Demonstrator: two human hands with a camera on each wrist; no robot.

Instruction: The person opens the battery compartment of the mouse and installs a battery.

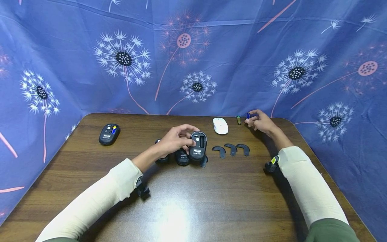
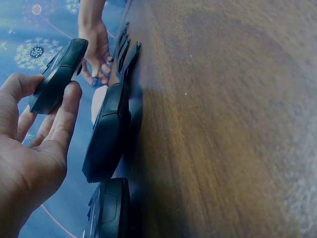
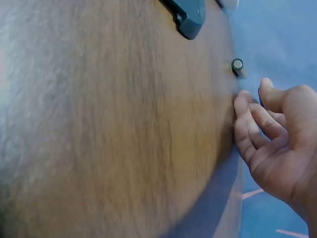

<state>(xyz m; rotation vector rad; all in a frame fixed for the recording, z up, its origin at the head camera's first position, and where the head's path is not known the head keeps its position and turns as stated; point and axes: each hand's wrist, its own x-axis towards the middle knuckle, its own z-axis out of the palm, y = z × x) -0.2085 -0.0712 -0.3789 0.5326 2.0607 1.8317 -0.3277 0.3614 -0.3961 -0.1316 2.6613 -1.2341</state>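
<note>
My left hand (image 1: 174, 140) grips a black computer mouse (image 1: 198, 153) by its sides, its underside with a bare battery slot facing me. In the left wrist view, the thumb and fingers hold that mouse (image 2: 58, 74) above the table. My right hand (image 1: 263, 123) pinches a blue battery (image 1: 248, 115) near the table's back edge. Mostly hidden behind the thumb in the right wrist view is the same battery. A green battery (image 1: 239, 120) stands just left of the right hand. Two black mice, one of them (image 1: 182, 158) partly covered, lie below and behind the left hand.
Three black battery covers (image 1: 232, 150) lie in a row right of centre, with another cover (image 1: 204, 162) beside the held mouse. A white mouse (image 1: 220, 126) sits at the back. Far left, a black mouse (image 1: 109, 134) shows a blue battery in its slot.
</note>
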